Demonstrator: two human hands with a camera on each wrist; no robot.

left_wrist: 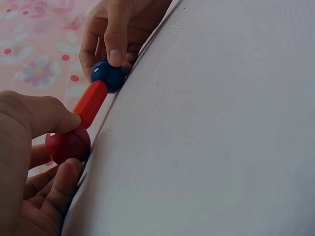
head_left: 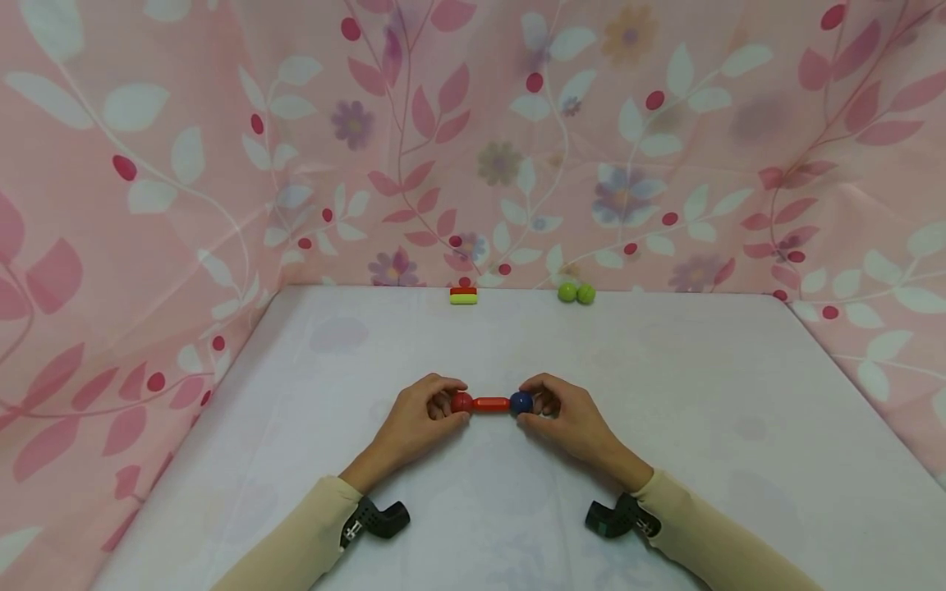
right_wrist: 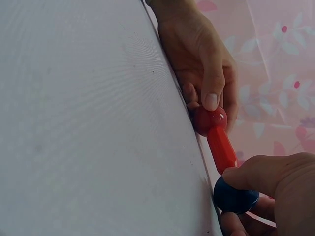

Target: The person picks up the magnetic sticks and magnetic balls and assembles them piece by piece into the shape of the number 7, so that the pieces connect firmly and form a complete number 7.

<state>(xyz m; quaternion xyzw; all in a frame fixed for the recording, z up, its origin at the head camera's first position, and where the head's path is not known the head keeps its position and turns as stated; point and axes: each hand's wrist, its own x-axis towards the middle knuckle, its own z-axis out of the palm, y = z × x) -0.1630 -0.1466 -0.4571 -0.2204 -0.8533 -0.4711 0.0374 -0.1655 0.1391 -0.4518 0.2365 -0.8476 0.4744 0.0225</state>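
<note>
A red ball [head_left: 461, 402], a short red bar [head_left: 491, 405] and a blue ball [head_left: 521, 402] lie in one line near the middle of the white table, with the bar between the balls. My left hand [head_left: 423, 414] pinches the red ball between thumb and fingers. On the other side, my right hand [head_left: 572, 419] holds the blue ball the same way. In the left wrist view, the bar [left_wrist: 92, 104] meets both balls end to end. The right wrist view shows my thumb over the blue ball [right_wrist: 235, 195], beside the bar's end.
At the table's back edge sit a red bar [head_left: 463, 290] and a yellow-green bar [head_left: 463, 300], one against the other. Two green balls [head_left: 567, 292] stand to their right. Behind and to the left hangs a pink floral cloth [head_left: 458, 148]. The tabletop [head_left: 665, 369] is white.
</note>
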